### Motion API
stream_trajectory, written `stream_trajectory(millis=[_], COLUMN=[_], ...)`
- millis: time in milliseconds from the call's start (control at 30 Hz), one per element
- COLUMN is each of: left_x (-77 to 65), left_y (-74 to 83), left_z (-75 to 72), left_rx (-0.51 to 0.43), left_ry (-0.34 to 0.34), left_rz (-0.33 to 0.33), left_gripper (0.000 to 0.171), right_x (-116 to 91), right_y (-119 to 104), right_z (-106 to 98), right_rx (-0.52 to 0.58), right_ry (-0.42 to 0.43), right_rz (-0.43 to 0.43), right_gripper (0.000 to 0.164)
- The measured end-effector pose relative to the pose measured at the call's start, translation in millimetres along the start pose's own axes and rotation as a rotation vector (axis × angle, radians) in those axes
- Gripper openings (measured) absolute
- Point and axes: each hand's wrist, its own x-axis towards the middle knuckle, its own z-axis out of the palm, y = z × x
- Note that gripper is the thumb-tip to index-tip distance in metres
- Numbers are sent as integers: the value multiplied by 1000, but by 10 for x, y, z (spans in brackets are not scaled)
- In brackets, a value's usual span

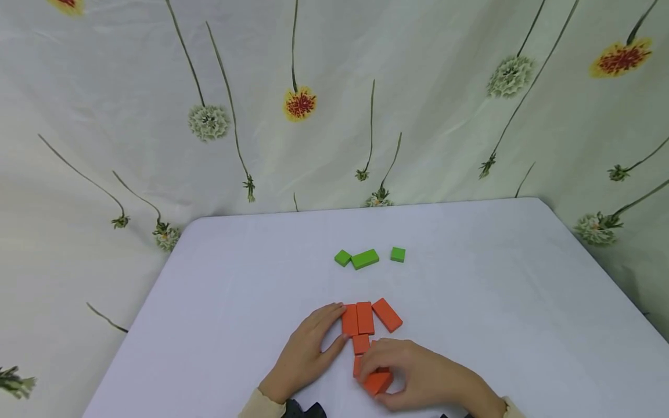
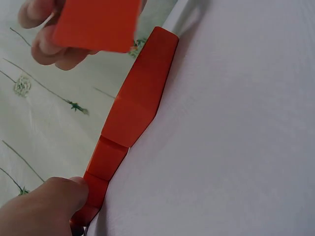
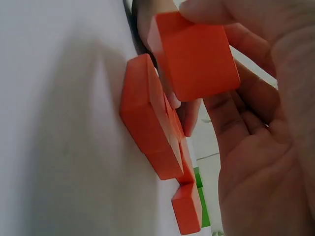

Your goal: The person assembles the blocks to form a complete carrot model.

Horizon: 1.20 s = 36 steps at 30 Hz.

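My right hand (image 1: 423, 374) pinches an orange block (image 3: 199, 61) between thumb and fingers. In the right wrist view this block is raised above the other orange blocks. My left hand (image 1: 308, 348) lies at the left side of the group, its fingertips at the far end of an orange block (image 1: 349, 320) and its thumb at the near end. A second long block (image 1: 365, 318) stands right beside that one, and a third (image 1: 387, 315) lies slanted to the right. Below them is a shorter orange block (image 1: 360, 344). Others in the near part are partly hidden by my right hand.
Farther back on the white table (image 1: 251, 261) lie a small green block (image 1: 342, 258), a longer green one (image 1: 365, 259) next to it, and another small green one (image 1: 398, 254) apart on the right. A flower-printed cloth (image 1: 334, 145) hangs behind the table.
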Motion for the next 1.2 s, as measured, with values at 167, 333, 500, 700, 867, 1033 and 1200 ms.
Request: stream_trajectory(millis=[167, 333, 500, 700, 867, 1033, 1200], left_x=[5, 6, 8, 12, 15, 19, 11], left_y=[7, 11, 14, 16, 20, 25, 18], left_z=[-10, -6, 2, -3, -9, 0, 3], left_rx=[-3, 11, 12, -1, -19, -6, 17], left_ry=[1, 10, 21, 8, 8, 5, 15], left_rz=[-1, 5, 14, 8, 13, 11, 18], left_gripper=[56, 55, 54, 54, 54, 54, 54], right_x=[1, -7, -17, -11, -42, -110, -159], right_y=[-16, -7, 13, 12, 1, 8, 91], right_z=[80, 61, 23, 18, -44, -211, -299], right_rx=[-117, -262, -302, -309, -317, -174, -88], right_ry=[-26, 6, 34, 41, -3, -54, -39], right_rz=[-48, -69, -44, -14, 133, 356, 462], right_gripper=[26, 26, 27, 27, 29, 44, 46])
